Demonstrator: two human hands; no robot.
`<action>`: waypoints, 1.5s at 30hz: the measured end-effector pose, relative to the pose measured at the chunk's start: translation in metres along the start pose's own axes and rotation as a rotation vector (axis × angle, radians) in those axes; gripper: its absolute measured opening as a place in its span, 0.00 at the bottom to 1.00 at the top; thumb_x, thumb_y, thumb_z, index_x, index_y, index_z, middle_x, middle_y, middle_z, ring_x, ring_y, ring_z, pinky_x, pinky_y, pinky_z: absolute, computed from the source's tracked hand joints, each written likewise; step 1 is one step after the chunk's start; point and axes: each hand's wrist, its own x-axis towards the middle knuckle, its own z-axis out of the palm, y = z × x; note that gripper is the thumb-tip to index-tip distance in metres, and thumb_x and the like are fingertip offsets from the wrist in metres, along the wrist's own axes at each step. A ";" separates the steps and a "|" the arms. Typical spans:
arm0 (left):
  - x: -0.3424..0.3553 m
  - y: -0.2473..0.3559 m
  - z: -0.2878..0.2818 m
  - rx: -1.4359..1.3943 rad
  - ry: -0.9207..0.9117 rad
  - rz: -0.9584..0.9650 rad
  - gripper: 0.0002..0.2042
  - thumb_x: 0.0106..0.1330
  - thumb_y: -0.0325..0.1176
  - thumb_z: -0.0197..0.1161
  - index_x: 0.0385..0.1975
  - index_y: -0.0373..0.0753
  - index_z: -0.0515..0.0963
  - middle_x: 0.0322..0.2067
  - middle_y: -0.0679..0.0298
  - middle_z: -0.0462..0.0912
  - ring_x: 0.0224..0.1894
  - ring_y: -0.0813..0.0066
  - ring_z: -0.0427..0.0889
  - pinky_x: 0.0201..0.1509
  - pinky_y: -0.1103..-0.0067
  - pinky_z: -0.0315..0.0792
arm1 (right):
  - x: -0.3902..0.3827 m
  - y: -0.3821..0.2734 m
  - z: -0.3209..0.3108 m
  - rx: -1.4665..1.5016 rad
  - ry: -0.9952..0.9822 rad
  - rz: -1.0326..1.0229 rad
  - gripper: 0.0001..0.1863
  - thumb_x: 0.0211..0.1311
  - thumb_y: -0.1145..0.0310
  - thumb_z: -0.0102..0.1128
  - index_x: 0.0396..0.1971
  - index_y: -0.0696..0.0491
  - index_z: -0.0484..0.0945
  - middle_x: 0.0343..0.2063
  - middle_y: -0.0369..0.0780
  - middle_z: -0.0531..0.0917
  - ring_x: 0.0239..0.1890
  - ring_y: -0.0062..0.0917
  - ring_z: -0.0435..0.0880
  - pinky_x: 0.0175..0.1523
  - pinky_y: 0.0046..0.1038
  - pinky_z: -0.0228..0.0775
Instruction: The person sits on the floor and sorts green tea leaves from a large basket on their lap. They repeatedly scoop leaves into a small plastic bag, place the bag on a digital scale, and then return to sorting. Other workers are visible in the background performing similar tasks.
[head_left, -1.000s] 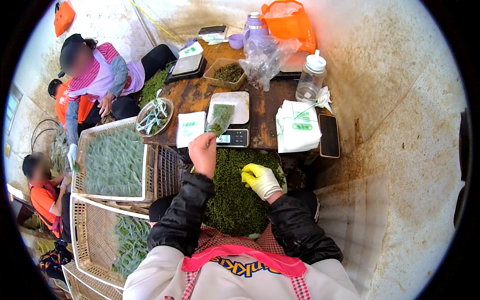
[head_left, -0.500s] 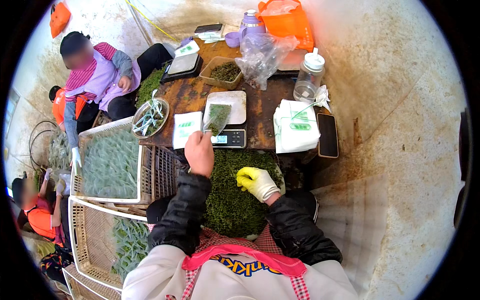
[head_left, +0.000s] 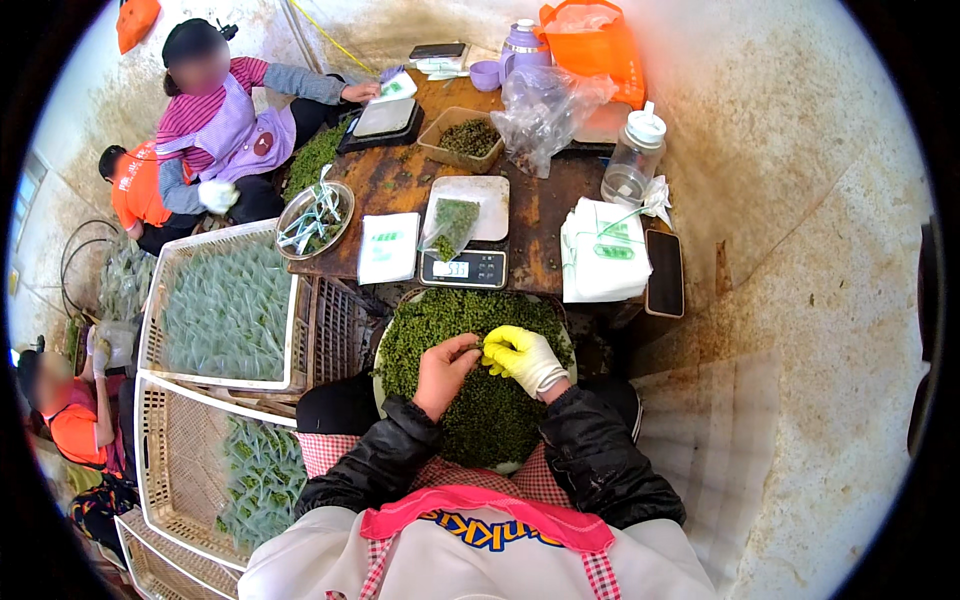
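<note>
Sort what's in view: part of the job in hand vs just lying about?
Likely in use:
- heap of small green pieces, under both hands
- scale
- clear bag of green pieces, on the scale
- crate of filled bags

Likely just lying about:
- phone at the table's right edge
- clear bottle
- purple flask
- orange bag

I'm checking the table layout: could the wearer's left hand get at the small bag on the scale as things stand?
Probably yes: the left hand is over the green heap in front of the scale, and nothing seems to stand between it and the small bag lying there.
</note>
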 end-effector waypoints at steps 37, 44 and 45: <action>0.074 0.056 -0.025 1.003 0.515 0.787 0.08 0.47 0.24 0.66 0.27 0.41 0.76 0.39 0.63 0.74 0.47 0.58 0.70 0.51 0.66 0.57 | 0.001 0.003 0.000 -0.792 -0.017 -0.467 0.07 0.56 0.65 0.61 0.34 0.48 0.81 0.31 0.42 0.82 0.36 0.40 0.81 0.42 0.36 0.74; 0.034 0.042 -0.039 1.335 0.072 0.591 0.18 0.51 0.29 0.67 0.43 0.45 0.76 0.45 0.62 0.73 0.53 0.58 0.69 0.57 0.61 0.58 | 0.001 -0.002 0.002 -0.839 -0.219 -0.559 0.11 0.51 0.71 0.61 0.36 0.48 0.82 0.42 0.40 0.81 0.43 0.40 0.79 0.49 0.37 0.72; 0.039 0.043 -0.041 1.304 0.129 0.614 0.17 0.51 0.30 0.66 0.43 0.45 0.76 0.45 0.62 0.73 0.53 0.57 0.69 0.56 0.61 0.58 | 0.001 -0.002 0.002 -0.827 -0.194 -0.664 0.12 0.50 0.73 0.60 0.37 0.47 0.83 0.45 0.40 0.80 0.45 0.40 0.78 0.51 0.36 0.72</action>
